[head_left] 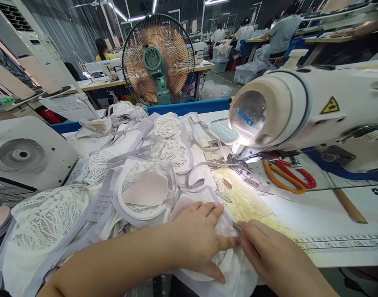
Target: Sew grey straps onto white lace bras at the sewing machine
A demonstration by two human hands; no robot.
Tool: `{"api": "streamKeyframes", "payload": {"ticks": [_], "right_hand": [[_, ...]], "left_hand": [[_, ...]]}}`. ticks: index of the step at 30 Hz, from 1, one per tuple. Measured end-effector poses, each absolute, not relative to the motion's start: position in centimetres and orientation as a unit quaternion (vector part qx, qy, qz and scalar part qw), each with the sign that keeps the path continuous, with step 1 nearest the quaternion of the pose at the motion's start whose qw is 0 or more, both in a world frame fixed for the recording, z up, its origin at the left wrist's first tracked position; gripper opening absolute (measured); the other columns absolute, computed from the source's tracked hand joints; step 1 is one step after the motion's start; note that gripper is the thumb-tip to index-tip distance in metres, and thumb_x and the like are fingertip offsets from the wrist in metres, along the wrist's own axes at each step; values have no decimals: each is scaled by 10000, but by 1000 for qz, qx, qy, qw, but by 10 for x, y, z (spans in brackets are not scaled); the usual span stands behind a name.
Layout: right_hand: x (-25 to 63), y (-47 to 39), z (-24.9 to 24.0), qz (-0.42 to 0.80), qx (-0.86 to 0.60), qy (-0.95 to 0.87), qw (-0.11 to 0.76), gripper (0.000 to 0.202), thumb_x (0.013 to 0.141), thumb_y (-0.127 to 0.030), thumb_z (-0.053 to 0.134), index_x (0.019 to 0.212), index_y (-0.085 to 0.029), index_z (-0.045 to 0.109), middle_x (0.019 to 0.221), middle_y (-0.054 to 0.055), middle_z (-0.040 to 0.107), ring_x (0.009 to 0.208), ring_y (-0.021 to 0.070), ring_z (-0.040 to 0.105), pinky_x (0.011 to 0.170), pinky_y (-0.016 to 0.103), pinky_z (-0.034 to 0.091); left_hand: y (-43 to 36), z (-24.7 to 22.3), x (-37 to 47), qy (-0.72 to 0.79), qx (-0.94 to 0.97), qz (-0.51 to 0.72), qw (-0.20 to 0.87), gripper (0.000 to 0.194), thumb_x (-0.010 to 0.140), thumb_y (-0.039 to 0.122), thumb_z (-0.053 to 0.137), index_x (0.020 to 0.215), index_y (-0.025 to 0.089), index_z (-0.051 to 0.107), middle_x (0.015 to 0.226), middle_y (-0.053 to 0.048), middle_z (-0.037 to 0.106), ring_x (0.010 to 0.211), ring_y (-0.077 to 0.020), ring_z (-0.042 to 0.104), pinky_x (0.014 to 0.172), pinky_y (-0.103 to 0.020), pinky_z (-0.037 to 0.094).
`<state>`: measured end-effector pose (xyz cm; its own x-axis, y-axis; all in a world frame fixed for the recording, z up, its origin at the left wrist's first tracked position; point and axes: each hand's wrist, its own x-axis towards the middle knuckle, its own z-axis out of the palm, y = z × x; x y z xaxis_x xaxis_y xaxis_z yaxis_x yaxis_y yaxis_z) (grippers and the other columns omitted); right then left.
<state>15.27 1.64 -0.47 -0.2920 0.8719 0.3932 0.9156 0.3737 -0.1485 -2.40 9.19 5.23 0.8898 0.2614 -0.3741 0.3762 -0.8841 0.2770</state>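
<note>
A white lace bra [235, 264] with lilac-grey edging lies at the near edge of the sewing table. My left hand [198, 235] presses down flat on it, fingers spread across a cup. At the bra's right edge, my right hand [266, 247] is closed in a pinch. A small greyish tip shows between its fingers, too little to name, close to my left fingertips. Just beyond lies another bra cup [147, 194] with its pale pink lining turned up. A strap [220, 163] stretches from the pile toward the sewing machine's needle area.
A JUKI sewing machine [278, 107] stands at right, its lamp lit. Orange-handled scissors [284, 177], red-handled scissors [306, 175] and a wooden-handled tool [350, 206] lie beneath and beside it. More bras [49, 222] are heaped at left. A large fan [158, 60] stands behind; people work farther back.
</note>
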Motion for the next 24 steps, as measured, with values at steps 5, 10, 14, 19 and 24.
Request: {"api": "streamKeyframes", "payload": {"ticks": [5,10,14,19,24], "right_hand": [[157,14,6,-19,-561,-803,200,281,848,-172,320,667,-227,528,561,4,567,445,138,562,394,237,426],[154,19,4,-34,-569,-787,235,244,866,-197,331,735,-208,536,571,-3,555,464,139,570,403,237,437],[150,25,-1,-31,-581,-781,228,249,856,-193,325,734,-210,543,606,11,575,490,149,578,409,248,430],[147,33,-5,1,-602,-767,222,269,856,-218,317,687,-224,527,623,22,584,512,154,573,418,254,411],[144,40,-7,20,-606,-765,218,255,848,-208,323,725,-215,546,606,9,571,514,151,575,444,253,430]], "left_hand": [[90,50,-24,171,958,-152,174,741,714,601,591,1357,295,386,1487,-178,187,1339,-394,202,1034,-547,230],[89,50,-24,176,956,-150,179,721,723,586,591,1355,302,388,1484,-174,199,1332,-401,220,1018,-560,242],[89,54,-24,174,955,-167,174,723,731,600,571,1362,307,372,1494,-156,181,1346,-388,184,1027,-542,233],[89,56,-23,175,953,-174,177,675,749,567,575,1339,279,419,1489,-188,165,1345,-400,170,1038,-534,222],[90,53,-23,171,957,-153,179,681,722,567,605,1315,267,456,1482,-180,200,1340,-401,193,1030,-557,233]]}}
